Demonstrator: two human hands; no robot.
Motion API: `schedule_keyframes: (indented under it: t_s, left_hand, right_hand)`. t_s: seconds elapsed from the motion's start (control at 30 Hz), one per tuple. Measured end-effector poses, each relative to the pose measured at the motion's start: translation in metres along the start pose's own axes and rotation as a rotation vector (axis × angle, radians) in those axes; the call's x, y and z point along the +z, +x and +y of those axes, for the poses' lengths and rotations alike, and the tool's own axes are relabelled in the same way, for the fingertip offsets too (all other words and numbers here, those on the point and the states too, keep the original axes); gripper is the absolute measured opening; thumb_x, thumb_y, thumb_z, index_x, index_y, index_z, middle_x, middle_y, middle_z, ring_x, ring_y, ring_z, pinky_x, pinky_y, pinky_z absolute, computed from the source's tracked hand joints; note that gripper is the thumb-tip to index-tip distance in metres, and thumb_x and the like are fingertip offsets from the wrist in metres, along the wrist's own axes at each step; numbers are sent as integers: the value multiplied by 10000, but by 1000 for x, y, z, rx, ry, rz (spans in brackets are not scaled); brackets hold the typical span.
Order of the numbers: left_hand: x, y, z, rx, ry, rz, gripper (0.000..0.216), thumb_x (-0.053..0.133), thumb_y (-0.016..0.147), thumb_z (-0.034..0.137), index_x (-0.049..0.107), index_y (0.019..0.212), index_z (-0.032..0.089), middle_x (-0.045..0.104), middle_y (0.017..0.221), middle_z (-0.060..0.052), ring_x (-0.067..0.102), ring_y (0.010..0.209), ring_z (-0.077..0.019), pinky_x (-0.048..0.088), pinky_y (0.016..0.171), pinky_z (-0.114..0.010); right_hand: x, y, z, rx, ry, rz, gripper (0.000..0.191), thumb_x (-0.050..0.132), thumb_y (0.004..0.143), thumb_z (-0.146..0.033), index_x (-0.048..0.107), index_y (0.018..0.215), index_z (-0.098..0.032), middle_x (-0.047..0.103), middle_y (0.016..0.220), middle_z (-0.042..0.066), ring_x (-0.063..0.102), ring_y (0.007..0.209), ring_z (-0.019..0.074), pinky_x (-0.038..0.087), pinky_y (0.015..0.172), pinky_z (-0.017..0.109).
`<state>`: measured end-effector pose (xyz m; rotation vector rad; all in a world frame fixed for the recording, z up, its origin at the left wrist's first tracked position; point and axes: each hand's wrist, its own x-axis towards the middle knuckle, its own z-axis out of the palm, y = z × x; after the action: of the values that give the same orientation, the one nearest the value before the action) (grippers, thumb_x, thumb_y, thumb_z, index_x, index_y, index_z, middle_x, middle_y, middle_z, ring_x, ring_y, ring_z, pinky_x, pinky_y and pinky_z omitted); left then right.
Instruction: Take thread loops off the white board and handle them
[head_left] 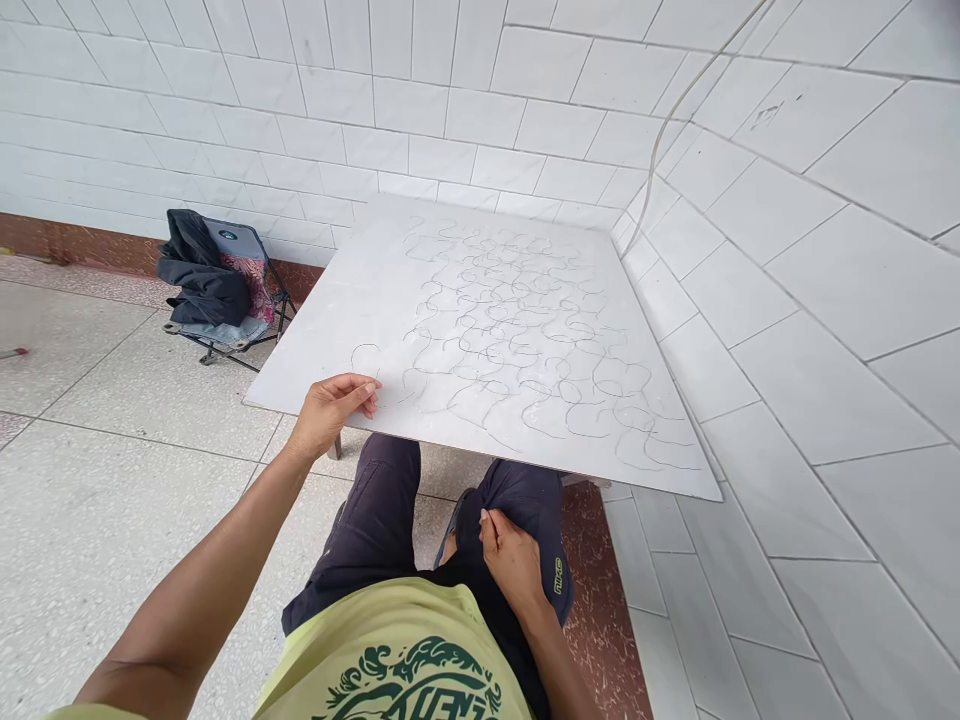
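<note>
My left hand is over the near left edge of a white board, with thumb and fingers pinched together. A thin dark curved strand shows right by its fingertips and seems to be held there. Many similar thin curved strands lie scattered across the middle and right of the board, some crossing one another. My right hand rests closed on my right thigh, below the board's near edge. Its fingers are curled under, and anything inside them is hidden.
White tiled walls meet behind and to the right of the board. A pale cable runs down the corner. On the left, a small folding chair holds dark cloth. Speckled tile floor lies below.
</note>
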<state>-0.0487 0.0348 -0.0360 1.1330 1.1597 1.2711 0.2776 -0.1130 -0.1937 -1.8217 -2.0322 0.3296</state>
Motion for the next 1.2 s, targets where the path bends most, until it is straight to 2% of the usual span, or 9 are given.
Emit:
schedule_keyframes:
  t_s: [0.7,1.2]
  left_hand:
    - [-3,0,-6,8,-145,57,334,897,774,419,813,931,136,721,795,-61,647,699,-155,534,688,-302]
    - [-1,-2,1,-18,-164,70,313,887,775,412,792,891,138,696,841,-53,619,698,-130,517,692,-283]
  right_hand:
    - [3,7,-13,15,-97,-98,457,329,1138,-345,664,869,-187,758,813,55,711,712,167,340,656,272]
    - [-1,18,-27,46,-93,-246,365,375,1131,-300,691,980,-197,788,943,50,737,842,175,372,728,283]
